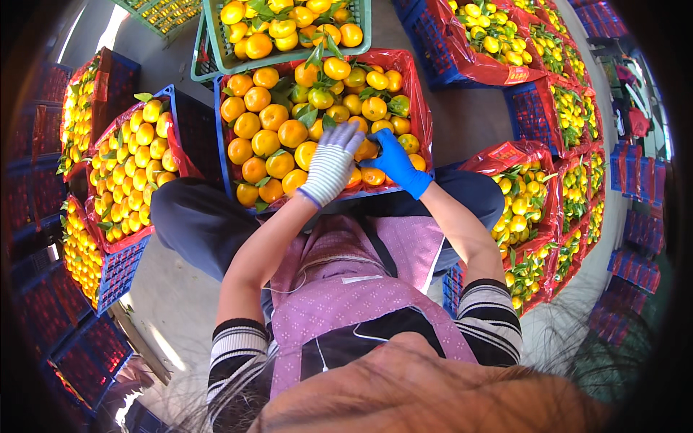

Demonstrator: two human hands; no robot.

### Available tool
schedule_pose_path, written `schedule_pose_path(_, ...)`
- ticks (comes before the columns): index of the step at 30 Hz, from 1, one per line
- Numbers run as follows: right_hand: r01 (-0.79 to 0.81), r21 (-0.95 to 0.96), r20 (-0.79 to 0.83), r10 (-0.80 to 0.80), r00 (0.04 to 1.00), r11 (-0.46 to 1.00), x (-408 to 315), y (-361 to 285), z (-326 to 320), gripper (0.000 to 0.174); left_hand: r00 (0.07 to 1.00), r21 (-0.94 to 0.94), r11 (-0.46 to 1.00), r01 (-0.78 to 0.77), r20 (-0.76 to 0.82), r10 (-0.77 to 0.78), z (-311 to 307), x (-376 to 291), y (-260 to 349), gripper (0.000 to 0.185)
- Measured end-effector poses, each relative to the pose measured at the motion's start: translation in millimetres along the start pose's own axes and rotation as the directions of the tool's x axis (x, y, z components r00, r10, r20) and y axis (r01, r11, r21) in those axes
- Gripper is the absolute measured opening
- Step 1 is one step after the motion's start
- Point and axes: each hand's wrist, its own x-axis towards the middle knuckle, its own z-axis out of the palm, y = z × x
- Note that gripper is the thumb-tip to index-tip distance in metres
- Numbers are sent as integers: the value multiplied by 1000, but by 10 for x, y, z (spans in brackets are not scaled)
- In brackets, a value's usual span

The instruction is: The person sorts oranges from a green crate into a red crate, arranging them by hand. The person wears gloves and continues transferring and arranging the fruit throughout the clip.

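Note:
A blue plastic crate [220, 135] with a red plastic liner [423, 113] stands before me, filled with mandarins [266, 142], some with green leaves. My left hand [334, 162], in a white-and-grey striped glove, lies over the fruit near the crate's middle. Its fingers are stretched forward and slightly blurred; what is under the palm is hidden. Just to its right, my right hand [398, 164] wears a blue glove. Its thumb and fingers curl around an orange mandarin [367, 150] between the two hands.
A green plastic crate [289, 58] of mandarins rests beyond my crate, overlapping its far edge. Lined crates of fruit stand at left [127, 243] and right [552, 238]. My knees [189, 219] flank the near side. Stacked blue crates [636, 230] line the far right.

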Motion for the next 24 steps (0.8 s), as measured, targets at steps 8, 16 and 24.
schedule_pose_path(8, 83, -391, -257, -196, 946, 917, 1345, -495, -345, 52, 952, 79, 991, 109, 277, -127, 109, 163, 58, 52)
schedule_pose_path(16, 101, 108, -123, -87, 989, 989, 1166, -314, -490, 63, 891, -189, 977, 94, 455, 2, 165, 412, -185, 53)
schedule_pose_path(24, -47, -79, 44, 50, 998, 996, -71, 97, -702, 63, 948, -393, 920, 15, 298, 112, 162, 348, -227, 42)
